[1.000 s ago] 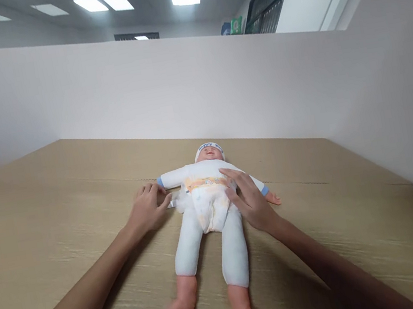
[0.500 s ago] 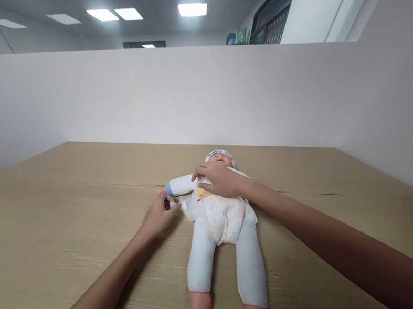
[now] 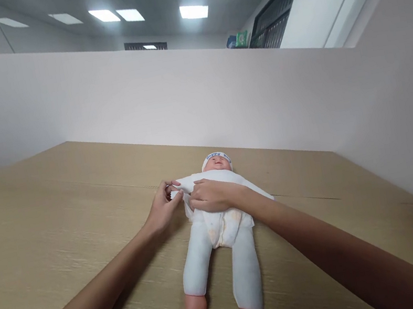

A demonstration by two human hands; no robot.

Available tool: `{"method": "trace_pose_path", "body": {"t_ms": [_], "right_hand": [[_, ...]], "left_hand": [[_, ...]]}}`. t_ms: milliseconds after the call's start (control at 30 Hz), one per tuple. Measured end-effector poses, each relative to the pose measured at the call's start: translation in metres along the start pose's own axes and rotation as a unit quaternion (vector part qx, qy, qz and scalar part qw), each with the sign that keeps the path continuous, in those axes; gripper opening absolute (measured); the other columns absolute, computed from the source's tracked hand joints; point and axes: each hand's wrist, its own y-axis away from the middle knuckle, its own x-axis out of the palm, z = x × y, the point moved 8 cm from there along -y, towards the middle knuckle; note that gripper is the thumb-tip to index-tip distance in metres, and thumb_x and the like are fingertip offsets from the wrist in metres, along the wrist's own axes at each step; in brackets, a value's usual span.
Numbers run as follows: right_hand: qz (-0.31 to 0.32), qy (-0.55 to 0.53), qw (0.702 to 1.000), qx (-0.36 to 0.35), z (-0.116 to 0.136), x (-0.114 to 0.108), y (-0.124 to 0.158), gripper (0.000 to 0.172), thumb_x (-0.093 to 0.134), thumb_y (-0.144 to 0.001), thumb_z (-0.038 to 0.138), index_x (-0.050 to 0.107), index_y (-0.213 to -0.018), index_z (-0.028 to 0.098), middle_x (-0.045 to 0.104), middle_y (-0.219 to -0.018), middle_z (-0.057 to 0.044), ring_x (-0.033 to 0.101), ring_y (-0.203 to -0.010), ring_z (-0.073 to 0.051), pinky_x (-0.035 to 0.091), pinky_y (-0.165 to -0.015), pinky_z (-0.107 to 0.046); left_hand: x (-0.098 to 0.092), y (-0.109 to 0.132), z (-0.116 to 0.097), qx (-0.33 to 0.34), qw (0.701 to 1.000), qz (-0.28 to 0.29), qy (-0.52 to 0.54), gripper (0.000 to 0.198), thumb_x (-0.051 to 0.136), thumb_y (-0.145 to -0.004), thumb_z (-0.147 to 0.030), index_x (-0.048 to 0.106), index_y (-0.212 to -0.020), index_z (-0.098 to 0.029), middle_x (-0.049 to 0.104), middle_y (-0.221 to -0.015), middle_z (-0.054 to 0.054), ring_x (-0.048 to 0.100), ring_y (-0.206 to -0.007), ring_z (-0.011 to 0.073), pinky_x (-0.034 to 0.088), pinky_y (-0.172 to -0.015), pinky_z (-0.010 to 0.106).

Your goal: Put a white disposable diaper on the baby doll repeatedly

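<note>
A baby doll (image 3: 203, 259) in white clothes and a printed headband lies on its back, head away from me, feet toward me. Around its hips is a white diaper (image 3: 225, 226) with pale prints. My left hand (image 3: 165, 204), at the doll's side on the left, is closed on the diaper's side tab (image 3: 175, 194). Over the doll's belly, my right hand (image 3: 209, 195) presses at the diaper's upper edge, its fingers bent together; what lies beneath them is hidden.
The doll lies on a wide wooden table (image 3: 59, 202). Behind the table stands a white partition (image 3: 121, 100). A green package (image 3: 241, 38) shows beyond the partition's top edge. Something dark is at the right edge.
My right hand has moved down from the doll's chest to its belly, and its fingers have drawn in. My left hand has moved slightly up and right, bringing the tab closer in.
</note>
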Motion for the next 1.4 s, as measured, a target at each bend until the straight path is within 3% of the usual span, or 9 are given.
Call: {"method": "trace_pose_path", "body": {"t_ms": [100,233,333,433,533,700,833,1200,1400], "right_hand": [[-0.017,-0.017,1.000,-0.011,0.004,-0.011,0.008,0.034,0.049,-0.106,0.017,0.078,-0.089,0.022,0.081,-0.097,-0.005,0.069,-0.099,-0.024,0.043,-0.116,-0.044],[-0.193,-0.112,0.975,0.025,0.001,-0.048,0.050,0.039,0.038,-0.112,0.025,0.077,-0.113,0.022,0.079,-0.118,-0.007,0.067,-0.114,-0.024,0.044,-0.110,-0.042],[-0.293,-0.152,0.935,0.131,-0.014,-0.052,0.082,0.035,0.042,-0.115,0.038,0.069,-0.099,0.022,0.072,-0.097,-0.003,0.064,-0.095,-0.022,0.045,-0.088,-0.036],[-0.294,-0.195,0.915,0.196,-0.021,-0.035,0.090,0.040,0.049,-0.113,0.046,0.060,-0.082,0.022,0.059,-0.076,0.002,0.053,-0.074,-0.017,0.037,-0.071,-0.032],[-0.294,-0.249,0.898,0.212,-0.023,-0.021,0.085,0.049,0.048,-0.113,0.053,0.063,-0.079,0.021,0.060,-0.074,0.002,0.053,-0.073,-0.016,0.038,-0.073,-0.032],[-0.315,-0.242,0.871,0.290,-0.033,-0.011,0.083,0.050,0.066,-0.102,0.062,0.058,-0.072,0.022,0.056,-0.068,0.004,0.050,-0.068,-0.016,0.035,-0.066,-0.032],[-0.323,-0.227,0.859,0.325,-0.039,-0.009,0.084,0.036,0.074,-0.093,0.049,0.057,-0.075,0.023,0.058,-0.067,0.005,0.051,-0.066,-0.016,0.035,-0.065,-0.032],[-0.323,-0.367,0.830,0.270,-0.050,0.006,0.077,0.034,0.069,-0.092,0.053,0.061,-0.080,0.022,0.056,-0.074,0.003,0.049,-0.070,-0.016,0.035,-0.064,-0.029],[-0.307,-0.298,0.863,0.268,-0.046,-0.003,0.085,0.028,0.069,-0.091,0.043,0.056,-0.077,0.023,0.055,-0.073,0.004,0.049,-0.069,-0.015,0.035,-0.065,-0.030]], "left_hand": [[0.009,-0.003,-0.018,0.023,0.999,0.018,-0.030,0.039,0.076,-0.090,-0.046,0.060,-0.115,-0.022,0.059,-0.084,-0.004,0.056,-0.075,0.0146,0.041,-0.068,0.028],[0.027,-0.008,-0.028,0.034,0.997,0.027,-0.058,0.033,0.073,-0.092,-0.042,0.060,-0.116,-0.022,0.062,-0.088,-0.003,0.059,-0.079,0.0153,0.042,-0.069,0.027],[0.049,-0.009,-0.028,0.025,0.998,0.041,-0.038,0.035,0.072,-0.094,-0.040,0.058,-0.120,-0.022,0.061,-0.089,-0.003,0.060,-0.076,0.0150,0.043,-0.067,0.027],[0.073,-0.006,-0.028,0.019,0.997,0.076,0.006,0.039,0.067,-0.100,-0.050,0.057,-0.125,-0.023,0.057,-0.086,-0.003,0.055,-0.073,0.0147,0.043,-0.068,0.028],[0.085,-0.001,-0.030,0.035,0.992,0.110,0.044,0.048,0.054,-0.106,-0.067,0.061,-0.116,-0.021,0.058,-0.087,0.000,0.054,-0.080,0.0174,0.045,-0.075,0.031],[0.069,0.000,-0.015,0.029,0.992,0.080,0.097,0.055,0.057,-0.104,-0.070,0.060,-0.131,-0.022,0.062,-0.091,0.001,0.056,-0.085,0.0184,0.049,-0.086,0.033],[0.059,-0.002,-0.003,0.024,0.990,0.059,0.123,0.053,0.073,-0.097,-0.061,0.058,-0.132,-0.023,0.061,-0.101,0.001,0.055,-0.086,0.0163,0.049,-0.088,0.032],[0.062,0.008,-0.007,0.049,0.993,0.102,-0.013,0.040,0.072,-0.099,-0.058,0.068,-0.119,-0.024,0.064,-0.121,0.005,0.054,-0.093,0.0190,0.044,-0.084,0.030],[0.059,0.007,-0.007,0.075,0.991,0.095,-0.049,0.038,0.070,-0.101,-0.057,0.073,-0.118,-0.023,0.061,-0.126,0.007,0.055,-0.094,0.0201,0.046,-0.085,0.032]]}}
